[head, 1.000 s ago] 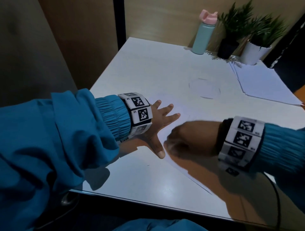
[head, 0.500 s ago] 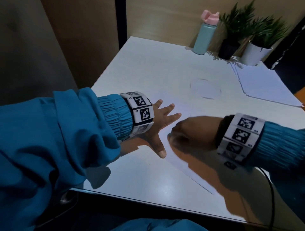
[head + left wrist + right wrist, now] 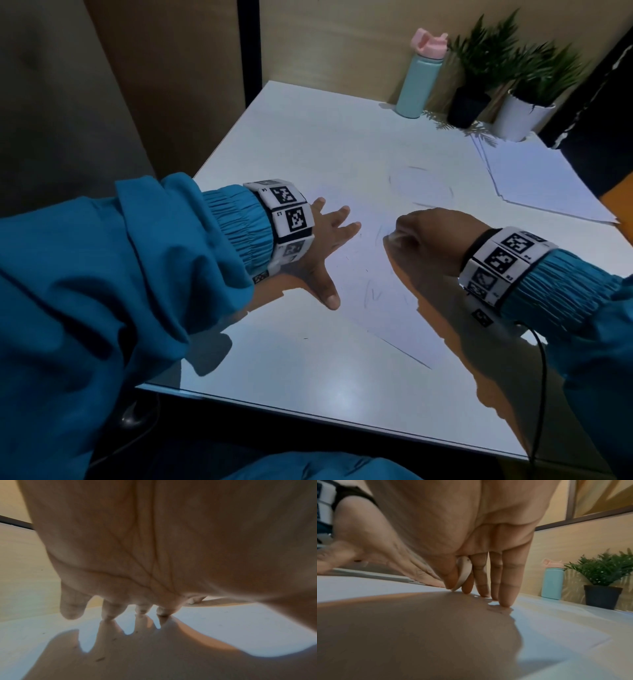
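A white sheet of paper [image 3: 373,301] with faint pencil scribbles lies on the white table [image 3: 308,370]. My left hand [image 3: 329,240] lies flat on the sheet's left part, fingers spread and straight; in the left wrist view its fingertips [image 3: 109,615] touch the surface. My right hand [image 3: 428,240] is to the right of it, curled, knuckles up. In the right wrist view the thumb and forefinger pinch a small white eraser [image 3: 464,572], whose lower edge meets the paper; the other fingers [image 3: 505,588] reach down to the sheet.
At the table's far edge stand a teal bottle with a pink lid [image 3: 418,78], a plant in a black pot [image 3: 467,106] and a plant in a white pot [image 3: 520,116]. A stack of white sheets [image 3: 534,181] lies at the right. A black cable [image 3: 541,377] hangs below my right wrist.
My right hand with the eraser has slid to the right, away from my left hand, and the gap between them has widened. The left hand has stayed flat in place.
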`<state>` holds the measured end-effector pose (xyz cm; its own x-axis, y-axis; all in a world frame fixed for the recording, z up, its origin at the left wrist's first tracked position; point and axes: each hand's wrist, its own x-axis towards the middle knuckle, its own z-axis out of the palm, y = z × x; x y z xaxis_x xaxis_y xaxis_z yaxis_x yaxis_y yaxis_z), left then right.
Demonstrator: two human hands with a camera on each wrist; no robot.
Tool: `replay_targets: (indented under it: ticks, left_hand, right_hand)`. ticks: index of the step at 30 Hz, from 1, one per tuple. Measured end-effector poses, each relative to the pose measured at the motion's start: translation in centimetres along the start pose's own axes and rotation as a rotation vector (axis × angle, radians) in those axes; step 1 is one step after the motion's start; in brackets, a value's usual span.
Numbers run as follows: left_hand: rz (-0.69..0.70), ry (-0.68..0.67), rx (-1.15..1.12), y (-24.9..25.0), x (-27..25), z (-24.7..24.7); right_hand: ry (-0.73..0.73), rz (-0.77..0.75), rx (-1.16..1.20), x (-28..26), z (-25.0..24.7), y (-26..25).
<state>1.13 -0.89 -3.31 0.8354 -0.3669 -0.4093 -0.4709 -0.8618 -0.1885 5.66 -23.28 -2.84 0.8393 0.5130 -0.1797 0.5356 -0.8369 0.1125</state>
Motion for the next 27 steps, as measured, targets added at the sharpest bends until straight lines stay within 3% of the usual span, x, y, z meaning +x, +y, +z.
replay_targets:
  ticks: [4,7,8,11,12,13,15,17,19,21,22,23,26,27]
  left_hand:
    - [0.172,0.035,0.003,1.9,-0.6,-0.1]
    - [0.245,-0.033,-0.065,3.6,-1.9,0.7]
    - [0.184,-0.045,-0.073,3.4,-2.1,1.1]
    - [-0.17,-0.077,-0.063,1.5,-2.8,0.6]
    - [-0.206,-0.062,-0.054,1.3,-3.0,0.2]
    - [-0.147,-0.019,-0.047,1.4,-3.2,0.2]
    - [0.142,0.073,-0.068,2.8,-3.7,0.5]
    - [0.35,0.056,-0.057,4.3,-4.2,1.4]
    - [0.245,-0.039,-0.055,4.5,-4.3,2.0]
    - [-0.047,-0.102,-0.075,3.5,-4.6,1.8]
    - [-0.126,-0.114,-0.054,3.0,-4.8,1.4]
    - [-0.102,-0.1,-0.032,2.8,-5.0,1.4]
    - [0.294,-0.091,-0.037,3.7,-6.2,1.2]
    - [0.343,-0.128,-0.029,3.8,-6.5,1.5]
  right_hand:
    - [0.011,-0.015,-0.03,-0.1,0.3,-0.1]
    - [0.028,-0.005,-0.015,-0.2,0.3,0.2]
    - [0.019,-0.003,-0.019,-0.1,0.3,0.2]
    - [-0.009,-0.002,-0.032,-0.1,0.0,-0.1]
    - [-0.015,-0.002,-0.034,-0.1,0.0,-0.2]
    - [-0.015,-0.006,-0.034,-0.1,0.0,-0.3]
    - [-0.012,-0.017,-0.049,-0.1,0.0,-0.4]
    - [-0.026,-0.018,-0.077,0.0,-0.1,-0.5]
    - [-0.048,-0.012,-0.097,-0.1,-0.3,-0.6]
    - [-0.062,-0.011,-0.101,-0.2,-0.5,-0.8]
    - [-0.068,-0.011,-0.101,-0.2,-0.6,-0.9]
    - [-0.07,-0.011,-0.103,-0.3,-0.7,-1.0]
    - [-0.05,-0.011,-0.1,-0.4,-0.6,-0.9]
    - [-0.04,-0.015,-0.095,-0.4,-0.6,-0.9]
